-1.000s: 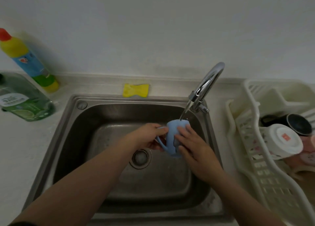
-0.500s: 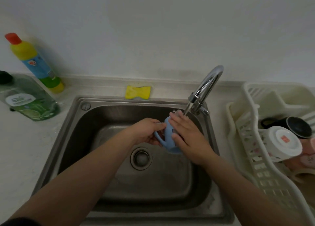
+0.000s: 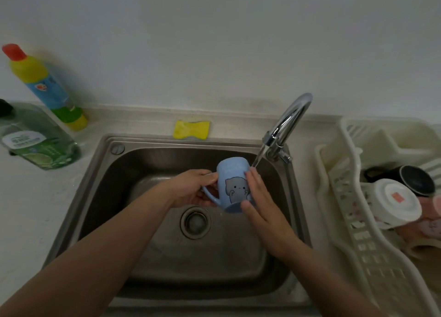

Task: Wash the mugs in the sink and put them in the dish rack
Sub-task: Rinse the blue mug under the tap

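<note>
A light blue mug (image 3: 232,181) with a grey cat picture is held over the steel sink (image 3: 100,185), tilted so its mouth faces me and down. My left hand (image 3: 193,191) grips its handle. My right hand (image 3: 259,204) lies flat against the mug's right side, fingers apart. Water runs from the chrome tap (image 3: 287,123) onto my right fingertips beside the mug. The cream dish rack (image 3: 353,221) at the right holds a white mug (image 3: 395,203), a black mug (image 3: 415,180) and a pink mug (image 3: 432,223), all on their sides.
A yellow sponge (image 3: 191,130) lies on the ledge behind the sink. At the left stand a yellow and blue bottle (image 3: 45,85) with a red cap and a green soap bottle (image 3: 40,144). The drain (image 3: 195,221) sits mid-basin.
The mug has turned so its cat picture faces me and moved left out of the stream. My right hand slid from over the mug to its right side.
</note>
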Motion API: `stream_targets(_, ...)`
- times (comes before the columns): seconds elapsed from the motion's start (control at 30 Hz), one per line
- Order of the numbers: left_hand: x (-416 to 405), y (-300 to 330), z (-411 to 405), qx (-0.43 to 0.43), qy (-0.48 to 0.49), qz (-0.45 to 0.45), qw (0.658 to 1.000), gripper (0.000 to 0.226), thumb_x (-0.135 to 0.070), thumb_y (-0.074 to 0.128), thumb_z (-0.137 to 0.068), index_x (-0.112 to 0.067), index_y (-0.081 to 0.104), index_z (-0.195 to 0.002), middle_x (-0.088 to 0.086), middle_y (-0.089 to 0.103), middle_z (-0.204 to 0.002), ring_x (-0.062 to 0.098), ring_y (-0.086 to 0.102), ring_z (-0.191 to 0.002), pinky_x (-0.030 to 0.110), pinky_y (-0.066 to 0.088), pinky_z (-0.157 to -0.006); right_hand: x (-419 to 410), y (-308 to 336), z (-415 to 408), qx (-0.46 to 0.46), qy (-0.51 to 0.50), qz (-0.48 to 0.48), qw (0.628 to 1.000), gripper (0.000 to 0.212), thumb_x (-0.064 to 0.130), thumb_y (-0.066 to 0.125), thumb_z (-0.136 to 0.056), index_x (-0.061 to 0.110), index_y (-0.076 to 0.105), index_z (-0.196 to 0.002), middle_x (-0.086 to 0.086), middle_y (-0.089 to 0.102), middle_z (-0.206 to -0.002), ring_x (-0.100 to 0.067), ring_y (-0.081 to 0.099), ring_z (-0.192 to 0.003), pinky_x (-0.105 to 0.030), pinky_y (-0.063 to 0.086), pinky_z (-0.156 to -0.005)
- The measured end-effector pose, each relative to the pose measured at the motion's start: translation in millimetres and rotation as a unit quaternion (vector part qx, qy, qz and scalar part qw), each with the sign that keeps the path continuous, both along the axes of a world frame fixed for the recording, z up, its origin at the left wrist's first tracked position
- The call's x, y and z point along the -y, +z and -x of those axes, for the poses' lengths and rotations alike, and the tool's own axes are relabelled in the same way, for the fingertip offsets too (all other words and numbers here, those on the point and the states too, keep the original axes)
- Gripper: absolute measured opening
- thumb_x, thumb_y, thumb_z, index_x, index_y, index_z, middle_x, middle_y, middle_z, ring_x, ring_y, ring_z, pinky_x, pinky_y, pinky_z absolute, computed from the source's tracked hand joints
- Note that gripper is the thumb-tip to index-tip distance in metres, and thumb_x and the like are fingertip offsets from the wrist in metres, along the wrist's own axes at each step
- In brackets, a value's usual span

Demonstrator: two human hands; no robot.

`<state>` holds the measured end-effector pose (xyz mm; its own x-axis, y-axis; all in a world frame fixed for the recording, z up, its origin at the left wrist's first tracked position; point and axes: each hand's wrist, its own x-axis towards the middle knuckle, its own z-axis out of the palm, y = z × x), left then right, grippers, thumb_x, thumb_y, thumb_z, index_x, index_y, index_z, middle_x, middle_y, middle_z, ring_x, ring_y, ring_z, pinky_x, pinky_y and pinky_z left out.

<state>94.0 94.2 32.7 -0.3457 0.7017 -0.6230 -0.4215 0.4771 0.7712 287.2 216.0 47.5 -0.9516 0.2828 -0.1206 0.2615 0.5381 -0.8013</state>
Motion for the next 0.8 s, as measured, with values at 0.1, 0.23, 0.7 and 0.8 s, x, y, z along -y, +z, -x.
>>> stream_targets(0.1, -7, -1, -6, -0.002, 0.001, 0.001, 1.0, 0.031, -0.032, 0.047, -0.102, -0.007, 0.062, -0.111, 0.009, 0.071, -0.092, 0.019, 0.07, -0.076, 0.029, 0.056, -0.063, -18, 9, 23, 0.012, -0.093, 0.128, 0.987, 0.064, 0.072, 0.036, -0.089, 0.051, 0.018, -0.146, 0.002, 0.031, -0.151, -0.018, 0.045, -0.129, -0.043, 0.045, -0.103)
stream_targets(0.23, -18, 4, -9, -0.007, 0.01, -0.003, 1.0, 0.025, -0.031, 0.047, -0.103, -0.011, 0.062, -0.101, 0.007, 0.069, -0.087, 0.017, 0.07, -0.07, 0.025, 0.054, -0.057, -1, 18, 4, 0.046, -0.012, -0.071, 0.996, 0.07, 0.066, 0.023, -0.093, 0.04, -0.004, -0.152, 0.017, -0.011, -0.16, -0.007, -0.007, -0.148, -0.033, 0.01, -0.119)
stream_targets(0.7, -33, 13, -13, -0.054, -0.053, 0.001, 0.997, 0.021, -0.031, 0.047, -0.103, -0.013, 0.059, -0.099, 0.012, 0.065, -0.092, 0.02, 0.067, -0.074, 0.029, 0.056, -0.061, -34, 19, 27, 0.005, 0.05, -0.195, 0.98, 0.059, 0.054, 0.019, -0.096, 0.03, 0.015, -0.15, 0.02, 0.001, -0.154, 0.003, -0.012, -0.144, -0.034, 0.0, -0.122)
stream_targets(0.8, -29, 12, -8, -0.041, -0.025, -0.001, 0.999, 0.021, -0.031, 0.047, -0.103, -0.015, 0.058, -0.096, 0.009, 0.066, -0.089, 0.018, 0.067, -0.072, 0.028, 0.055, -0.06, -16, 17, 17, 0.027, 0.077, -0.231, 0.97, 0.062, 0.053, 0.026, -0.099, 0.029, 0.005, -0.152, 0.018, -0.011, -0.156, 0.0, -0.023, -0.143, -0.031, -0.007, -0.12)
